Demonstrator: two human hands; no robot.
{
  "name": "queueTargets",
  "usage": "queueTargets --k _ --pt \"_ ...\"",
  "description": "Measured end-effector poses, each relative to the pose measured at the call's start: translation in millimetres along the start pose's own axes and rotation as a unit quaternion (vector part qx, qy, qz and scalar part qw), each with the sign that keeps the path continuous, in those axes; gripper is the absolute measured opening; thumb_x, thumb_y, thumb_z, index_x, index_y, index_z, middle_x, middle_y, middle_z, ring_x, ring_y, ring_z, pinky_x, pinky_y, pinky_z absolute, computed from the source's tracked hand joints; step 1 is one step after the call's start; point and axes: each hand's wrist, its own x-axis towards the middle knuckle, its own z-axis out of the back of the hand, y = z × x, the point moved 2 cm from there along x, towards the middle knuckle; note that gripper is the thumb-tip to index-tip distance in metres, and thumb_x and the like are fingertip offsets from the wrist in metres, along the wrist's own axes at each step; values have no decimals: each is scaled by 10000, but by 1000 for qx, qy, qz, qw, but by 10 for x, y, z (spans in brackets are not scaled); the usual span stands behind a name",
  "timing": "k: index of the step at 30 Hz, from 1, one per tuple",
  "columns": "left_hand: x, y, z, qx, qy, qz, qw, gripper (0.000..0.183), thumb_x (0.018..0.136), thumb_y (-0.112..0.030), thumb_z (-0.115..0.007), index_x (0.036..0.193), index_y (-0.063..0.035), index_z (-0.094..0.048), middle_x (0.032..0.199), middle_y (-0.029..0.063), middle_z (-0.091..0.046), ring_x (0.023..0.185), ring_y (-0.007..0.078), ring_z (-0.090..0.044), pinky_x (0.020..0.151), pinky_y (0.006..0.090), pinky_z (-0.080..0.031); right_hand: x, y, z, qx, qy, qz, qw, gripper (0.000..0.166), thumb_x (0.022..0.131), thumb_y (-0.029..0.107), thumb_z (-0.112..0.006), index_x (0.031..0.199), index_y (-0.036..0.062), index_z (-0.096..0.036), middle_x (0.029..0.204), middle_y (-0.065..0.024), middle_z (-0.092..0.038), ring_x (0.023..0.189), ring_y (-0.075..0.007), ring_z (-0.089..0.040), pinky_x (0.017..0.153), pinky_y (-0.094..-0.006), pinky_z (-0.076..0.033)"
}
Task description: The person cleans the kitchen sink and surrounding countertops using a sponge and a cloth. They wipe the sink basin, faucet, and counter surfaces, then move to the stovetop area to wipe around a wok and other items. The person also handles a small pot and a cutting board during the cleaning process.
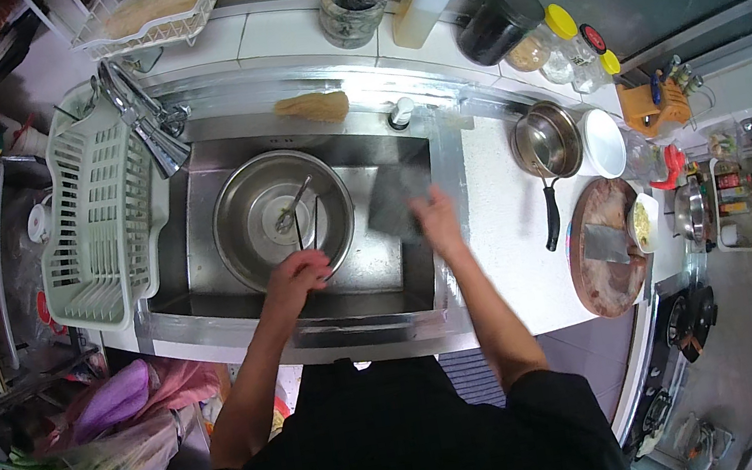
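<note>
A round metal basin (pixel 246 255) rests in the left part of the steel sink, holding a metal spoon (pixel 285 220). My left hand (pixel 298 277) is at the basin's near rim; a pair of dark, thin sticks, perhaps chopsticks (pixel 316 224), points from it into the basin, and the fingers look curled around them. Over the sink's right side, my right hand (pixel 436 218) touches a blurred, grey, flat thing (pixel 392 203); whether it is a cloth or a scouring pad cannot be told. How its fingers close on it is blurred.
Left of the sink stands a pale green dish rack (pixel 97 220) below the chrome faucet (pixel 159 144). A tan scrubber (pixel 313 107) lies on the back ledge. To the right are a small saucepan (pixel 546 141), a white tub (pixel 601 144), and a round chopping board (pixel 602 288) bearing a cleaver (pixel 606 243) and bowl (pixel 643 222).
</note>
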Motion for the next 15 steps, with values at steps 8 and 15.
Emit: queueTargets --k 8,15 --pt "-542 399 496 -6 -114 81 990 208 896 -107 -563 1075 -12 -611 971 90 -655 867 190 -649 738 302 -529 1334 -66 696 -205 -148 265 930 396 795 4 -539 1189 25 -566 1204 -211 -575 1132 -397 -522 968 -414 -407" --pt "-573 717 414 -50 -94 91 990 215 905 -95 -539 1087 -4 -606 973 105 -653 856 193 -650 750 308 -532 1064 -298 154 -313 -86 332 886 434 765 -47 -547 1191 37 -564 1180 -206 -583 1100 -378 -534 941 -407 -419"
